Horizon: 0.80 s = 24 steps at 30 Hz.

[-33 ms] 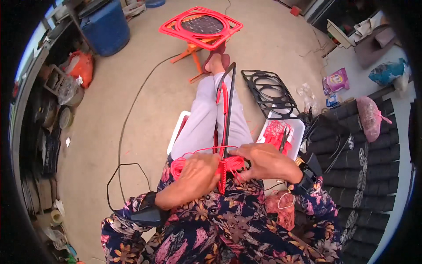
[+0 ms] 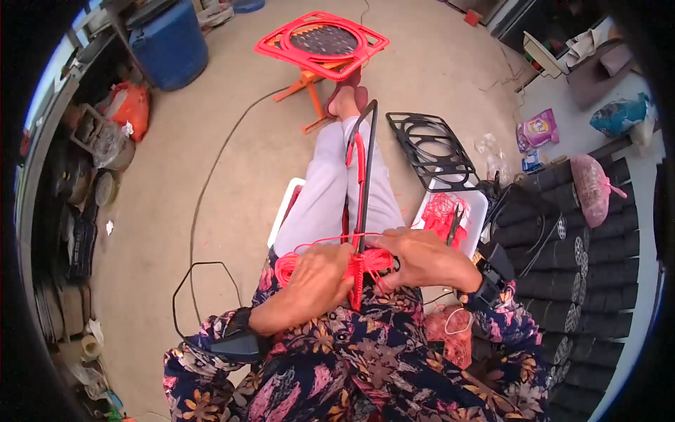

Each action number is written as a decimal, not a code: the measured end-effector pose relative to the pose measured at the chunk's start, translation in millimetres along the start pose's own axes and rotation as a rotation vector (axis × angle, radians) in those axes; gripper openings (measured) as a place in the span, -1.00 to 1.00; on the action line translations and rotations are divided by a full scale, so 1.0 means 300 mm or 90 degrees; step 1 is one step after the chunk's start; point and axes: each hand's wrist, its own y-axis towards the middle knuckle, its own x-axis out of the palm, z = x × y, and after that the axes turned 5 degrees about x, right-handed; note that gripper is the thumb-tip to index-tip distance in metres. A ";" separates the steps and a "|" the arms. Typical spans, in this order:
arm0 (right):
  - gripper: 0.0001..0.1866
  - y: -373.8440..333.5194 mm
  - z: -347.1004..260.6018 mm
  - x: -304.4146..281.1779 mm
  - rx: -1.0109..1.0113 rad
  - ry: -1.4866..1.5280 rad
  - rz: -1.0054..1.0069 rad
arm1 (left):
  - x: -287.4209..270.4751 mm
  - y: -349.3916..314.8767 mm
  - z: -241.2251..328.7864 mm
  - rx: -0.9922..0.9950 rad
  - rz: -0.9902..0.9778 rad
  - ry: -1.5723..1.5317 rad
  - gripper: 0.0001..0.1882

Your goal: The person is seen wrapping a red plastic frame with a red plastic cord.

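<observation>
A black metal frame (image 2: 372,130), seen nearly edge-on, stands upright over my lap, with red cord wound round part of it. My left hand (image 2: 311,276) is closed at the wound lower part, fingers pressed against its near side. My right hand (image 2: 424,257) is closed on red cord (image 2: 380,260) just right of the frame, fingertips partly hidden. Loops of the same cord bunch on both sides of the frame, the left ones partly under my left hand. One strand runs across above both hands.
Ahead, a red-wrapped frame (image 2: 374,44) lies on an orange stand (image 2: 307,90). To the right, a bare black frame (image 2: 430,149) leans on a white tray (image 2: 479,213) holding red cord and a dark-handled tool (image 2: 455,224). Stacked black frames (image 2: 605,281) fill the right side. A blue barrel (image 2: 169,49) stands far left.
</observation>
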 end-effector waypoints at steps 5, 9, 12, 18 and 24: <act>-0.42 0.006 0.009 0.004 -0.012 -0.021 -0.035 | 0.033 -0.012 -0.023 -0.033 0.145 -0.177 -0.62; -0.54 -0.008 0.009 -0.004 0.058 0.060 -0.076 | -0.018 -0.004 0.006 0.022 0.187 -0.189 -0.64; -0.59 -0.036 -0.010 0.001 -0.008 0.020 0.047 | -0.067 0.001 0.005 0.043 0.239 -0.244 -0.70; -0.57 -0.043 -0.023 -0.030 -0.066 -0.040 0.215 | -0.065 0.029 0.020 0.097 0.288 -0.203 -0.70; -0.55 -0.073 -0.026 -0.080 -0.070 0.052 0.309 | -0.080 0.092 0.083 0.067 0.278 -0.174 -0.62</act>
